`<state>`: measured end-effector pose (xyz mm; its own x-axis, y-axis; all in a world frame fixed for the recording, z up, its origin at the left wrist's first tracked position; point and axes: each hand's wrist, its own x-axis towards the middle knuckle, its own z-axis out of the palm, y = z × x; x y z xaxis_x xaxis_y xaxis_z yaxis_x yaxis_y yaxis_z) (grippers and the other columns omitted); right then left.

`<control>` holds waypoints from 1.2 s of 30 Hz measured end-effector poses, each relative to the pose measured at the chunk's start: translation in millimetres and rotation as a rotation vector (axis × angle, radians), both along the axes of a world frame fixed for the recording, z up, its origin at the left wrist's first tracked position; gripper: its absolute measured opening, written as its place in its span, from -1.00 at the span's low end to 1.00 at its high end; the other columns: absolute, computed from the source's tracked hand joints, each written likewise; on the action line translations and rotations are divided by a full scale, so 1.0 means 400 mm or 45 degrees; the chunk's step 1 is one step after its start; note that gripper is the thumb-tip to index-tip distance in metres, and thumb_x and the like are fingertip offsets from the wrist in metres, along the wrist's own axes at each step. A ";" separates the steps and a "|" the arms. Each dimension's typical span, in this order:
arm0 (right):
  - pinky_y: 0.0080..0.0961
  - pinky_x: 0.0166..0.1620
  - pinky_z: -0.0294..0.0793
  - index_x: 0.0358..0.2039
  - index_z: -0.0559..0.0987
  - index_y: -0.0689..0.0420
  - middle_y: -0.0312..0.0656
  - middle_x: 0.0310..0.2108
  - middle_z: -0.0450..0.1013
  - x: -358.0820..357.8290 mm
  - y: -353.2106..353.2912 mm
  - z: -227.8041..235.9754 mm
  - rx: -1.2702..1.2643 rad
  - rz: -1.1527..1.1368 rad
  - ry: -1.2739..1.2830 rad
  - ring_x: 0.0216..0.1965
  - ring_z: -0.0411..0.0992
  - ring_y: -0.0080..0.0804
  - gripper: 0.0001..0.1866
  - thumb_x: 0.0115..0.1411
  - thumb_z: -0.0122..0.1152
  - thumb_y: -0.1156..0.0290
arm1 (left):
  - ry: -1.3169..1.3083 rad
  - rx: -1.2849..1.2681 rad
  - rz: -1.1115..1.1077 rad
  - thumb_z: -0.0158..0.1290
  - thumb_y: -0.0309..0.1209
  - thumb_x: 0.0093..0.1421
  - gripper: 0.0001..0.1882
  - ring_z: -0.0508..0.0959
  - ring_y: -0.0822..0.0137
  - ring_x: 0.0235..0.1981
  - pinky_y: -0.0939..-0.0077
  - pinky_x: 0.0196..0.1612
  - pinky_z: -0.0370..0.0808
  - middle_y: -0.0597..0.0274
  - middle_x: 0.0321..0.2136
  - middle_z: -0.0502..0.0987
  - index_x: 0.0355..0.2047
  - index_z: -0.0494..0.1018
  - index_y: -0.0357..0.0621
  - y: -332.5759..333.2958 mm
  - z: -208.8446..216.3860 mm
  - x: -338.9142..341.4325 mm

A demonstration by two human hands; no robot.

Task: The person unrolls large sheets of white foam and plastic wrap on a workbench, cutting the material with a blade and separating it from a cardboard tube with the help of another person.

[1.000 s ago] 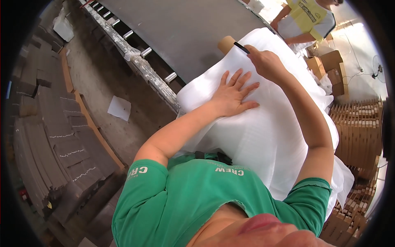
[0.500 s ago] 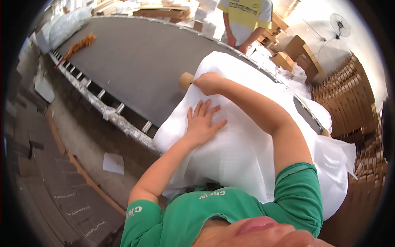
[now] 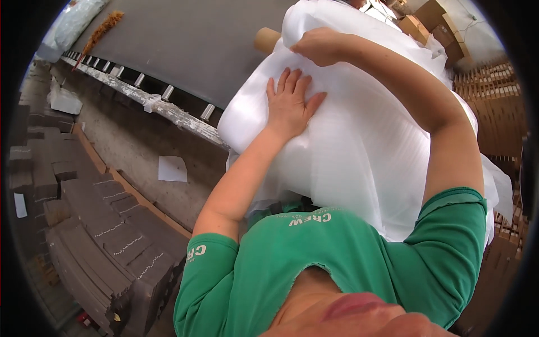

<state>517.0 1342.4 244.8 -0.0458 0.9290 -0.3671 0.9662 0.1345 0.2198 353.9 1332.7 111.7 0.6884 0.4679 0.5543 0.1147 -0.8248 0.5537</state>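
Over at the far left, stacks of flat grey-brown cardboard (image 3: pixel 104 224) fill the floor side, and higher up sits a bundle in clear plastic (image 3: pixel 76 25), with a whitish block (image 3: pixel 64 101) on the floor below it. A brown feather duster (image 3: pixel 101 31) lies at the edge of the long grey work surface (image 3: pixel 191 39), whose scuffed frame carries a row of metal rollers (image 3: pixel 168 92). A sheet of white paper (image 3: pixel 172 168) lies on the concrete beneath.

Further along, white foam sheeting (image 3: pixel 370 151) drapes over the near end of that surface and hangs down in front of the person's green T-shirt (image 3: pixel 320 253). A brown cardboard tube (image 3: pixel 266 40) sticks out of its far left side. The left hand (image 3: pixel 289 101) presses flat on the sheeting, fingers apart. Just beyond and to the right, the right hand (image 3: pixel 320 48) is on the sheeting near the tube, its fingers curled together; from here I can't tell what they grip.

Past the right arm, open cardboard boxes (image 3: pixel 412 28) stand against the wall, and slotted cardboard pieces (image 3: pixel 488 106) are piled at the far right.
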 end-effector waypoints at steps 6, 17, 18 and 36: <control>-0.23 -0.30 0.44 -0.18 0.52 0.18 0.00 -0.43 0.50 0.008 -0.147 0.051 -0.093 -0.051 -0.016 -0.34 0.47 -0.02 -0.71 0.04 0.06 0.61 | 0.019 -0.045 -0.053 -0.06 0.04 0.19 -0.46 0.15 -0.04 0.21 -0.16 0.20 -0.11 0.02 0.12 0.26 0.00 0.35 -0.09 -0.017 -0.022 0.001; -0.23 -0.29 0.40 -0.22 0.53 0.15 -0.07 -0.52 0.48 0.002 -0.445 0.177 -0.185 -0.302 -0.069 -0.39 0.46 -0.07 -0.81 0.17 -0.01 0.54 | 0.132 -0.006 0.009 -0.04 0.06 0.16 -0.46 0.12 0.02 0.23 -0.14 0.22 -0.09 0.04 0.13 0.24 0.02 0.33 -0.01 -0.009 -0.017 0.003; -0.24 -0.32 0.41 -0.18 0.52 0.14 -0.06 -0.53 0.48 -0.002 -0.481 0.189 -0.157 -0.288 -0.095 -0.41 0.46 -0.08 -0.78 0.15 0.01 0.55 | 0.123 0.012 0.008 -0.04 0.07 0.16 -0.45 0.13 0.02 0.22 -0.13 0.21 -0.08 0.05 0.13 0.24 0.02 0.33 -0.01 -0.007 -0.017 0.003; -0.27 -0.50 0.31 -0.05 0.45 0.06 -0.13 -0.67 0.40 -0.027 -0.961 0.211 0.010 -0.488 -0.066 -0.60 0.40 -0.16 -0.59 0.04 0.04 0.57 | 0.041 0.162 -0.092 0.03 -0.20 0.19 -0.62 0.34 0.03 0.08 0.19 0.13 0.21 -0.04 0.03 0.37 -0.04 0.39 -0.14 0.040 -0.015 0.012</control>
